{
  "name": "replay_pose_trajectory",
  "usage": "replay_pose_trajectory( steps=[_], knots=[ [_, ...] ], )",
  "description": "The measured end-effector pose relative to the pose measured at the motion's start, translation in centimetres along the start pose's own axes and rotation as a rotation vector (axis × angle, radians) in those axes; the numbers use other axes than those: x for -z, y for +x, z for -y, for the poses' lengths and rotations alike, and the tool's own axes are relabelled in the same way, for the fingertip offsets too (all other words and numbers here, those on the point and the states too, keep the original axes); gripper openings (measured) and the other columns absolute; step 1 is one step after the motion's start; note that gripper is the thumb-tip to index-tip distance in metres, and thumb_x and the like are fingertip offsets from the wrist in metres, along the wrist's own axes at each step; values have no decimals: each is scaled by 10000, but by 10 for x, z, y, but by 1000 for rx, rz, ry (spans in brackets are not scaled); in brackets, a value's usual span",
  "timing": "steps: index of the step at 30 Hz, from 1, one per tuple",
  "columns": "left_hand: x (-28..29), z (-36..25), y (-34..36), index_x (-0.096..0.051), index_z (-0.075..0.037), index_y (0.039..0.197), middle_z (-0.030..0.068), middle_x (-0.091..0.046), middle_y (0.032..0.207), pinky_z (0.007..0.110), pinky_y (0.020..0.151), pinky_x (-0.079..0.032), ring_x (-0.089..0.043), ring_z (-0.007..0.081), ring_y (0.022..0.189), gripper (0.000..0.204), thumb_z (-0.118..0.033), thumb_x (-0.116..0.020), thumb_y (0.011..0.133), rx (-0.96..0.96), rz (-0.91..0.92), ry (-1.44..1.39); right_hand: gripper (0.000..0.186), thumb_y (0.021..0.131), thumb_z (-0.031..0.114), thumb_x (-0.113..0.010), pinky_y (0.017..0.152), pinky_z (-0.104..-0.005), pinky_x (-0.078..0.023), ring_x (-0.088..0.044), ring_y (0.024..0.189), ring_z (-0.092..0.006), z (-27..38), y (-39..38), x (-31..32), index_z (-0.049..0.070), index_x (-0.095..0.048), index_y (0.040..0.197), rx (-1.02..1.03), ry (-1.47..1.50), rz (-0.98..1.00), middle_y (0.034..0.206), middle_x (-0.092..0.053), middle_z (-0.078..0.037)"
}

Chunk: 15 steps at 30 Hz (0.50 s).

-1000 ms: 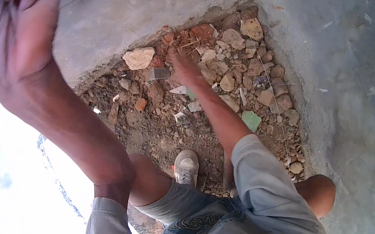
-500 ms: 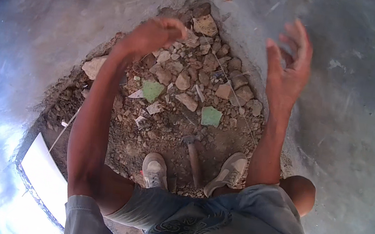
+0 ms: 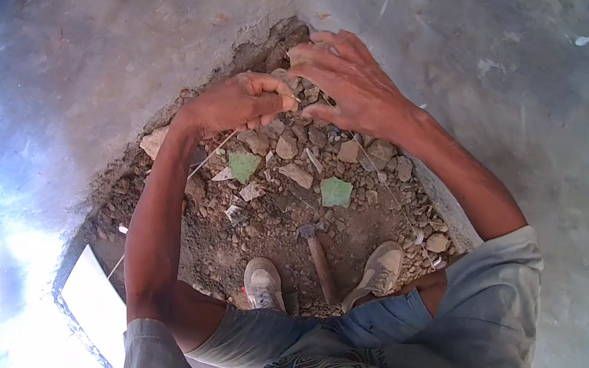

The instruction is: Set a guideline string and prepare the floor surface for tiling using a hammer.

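Observation:
My left hand (image 3: 239,106) is over the upper part of the rubble, with its thumb and forefinger pinched on a thin pale string (image 3: 211,154). One stretch of the string runs from this hand down toward the lower left. Another passes under my right hand and slants down to the right across the stones. Just beyond the pinch, my right hand (image 3: 355,90) reaches in from the right with its fingers spread and curved. A gap separates its thumb and fingers, and I see nothing gripped there. The fingertips are near the far corner of the rubble.
A hammer (image 3: 321,267) lies on the dirt between my shoes (image 3: 264,281). Two green broken pieces (image 3: 242,166) sit among the stones (image 3: 296,175). Grey concrete (image 3: 134,28) borders the pit on both sides. A white panel (image 3: 95,299) stands at lower left.
My right hand has swung left from over the concrete to beside my left hand. The left hand has come slightly nearer, and the string now bends up to it.

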<state>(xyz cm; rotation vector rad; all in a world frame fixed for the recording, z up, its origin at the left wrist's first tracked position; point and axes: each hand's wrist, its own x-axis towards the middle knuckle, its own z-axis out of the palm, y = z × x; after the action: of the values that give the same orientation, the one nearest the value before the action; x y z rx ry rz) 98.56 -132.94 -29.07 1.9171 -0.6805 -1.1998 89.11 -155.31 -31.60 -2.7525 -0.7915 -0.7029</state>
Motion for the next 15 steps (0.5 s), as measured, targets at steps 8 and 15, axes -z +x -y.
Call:
replay_pose_trajectory(
  steps=[8,15],
  knots=[
    [1,-11,-27,-677,-128,1076,-69,-572,769,197,540,-440,-545,35,660,199,-307,-616,1015,-107,-19,-41,249,970,293,-631,908,-458,-496,-635,994,-291,6,20,27,113,-692,1131,-216,579,280,1024,-691,-77],
    [-4,-31,-33,-662,-75,1174,-19,-643,869,231,566,-505,-567,60,694,249,-262,-586,1029,-164,43,-58,303,1022,361,-555,885,-445,-508,-661,1000,-259,-3,9,52,117,-704,1125,-336,637,370,1049,-711,-78]
  ],
)
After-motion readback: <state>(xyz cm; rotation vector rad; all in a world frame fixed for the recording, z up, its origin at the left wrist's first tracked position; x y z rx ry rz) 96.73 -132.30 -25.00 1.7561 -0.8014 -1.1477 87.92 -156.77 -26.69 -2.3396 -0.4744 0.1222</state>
